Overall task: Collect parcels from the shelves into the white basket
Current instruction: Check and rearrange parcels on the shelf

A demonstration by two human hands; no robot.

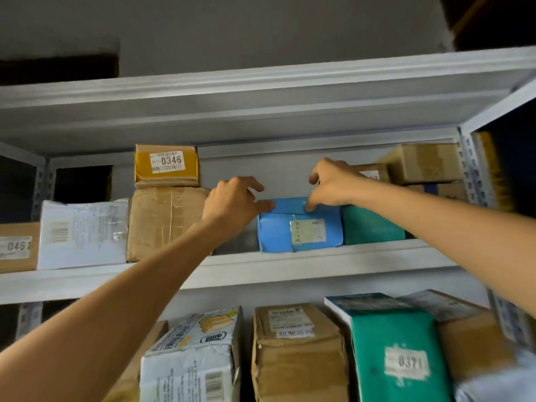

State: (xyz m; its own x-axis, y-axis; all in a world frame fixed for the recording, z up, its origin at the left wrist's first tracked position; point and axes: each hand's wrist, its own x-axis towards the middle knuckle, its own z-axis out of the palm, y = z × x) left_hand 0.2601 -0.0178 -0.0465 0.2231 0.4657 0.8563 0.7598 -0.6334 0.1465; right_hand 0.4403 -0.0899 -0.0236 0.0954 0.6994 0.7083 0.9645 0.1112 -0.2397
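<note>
The flat blue plastic-wrapped parcel is standing upright at the front edge of the upper grey metal shelf, wedged just beside a teal-green wrapped parcel on its right, with a gap on its left before a tall brown taped cardboard box. The left hand is pinching the parcel's upper left corner, thumb laid on the front and fingers curling over the top. The right hand is gripping the top edge further right in the same way, thumb in front and fingers bent over. Both are probably taking it from above because that edge is the only free one, so it can be tipped forward and lifted out. The parcel's pale label is too blurred to read. A small cardboard box wrapped in yellow tape is showing "0346", a brown box at the far left "0461", and a green bagged parcel on the lower shelf "0371". The white basket is not showing in this view.
</note>
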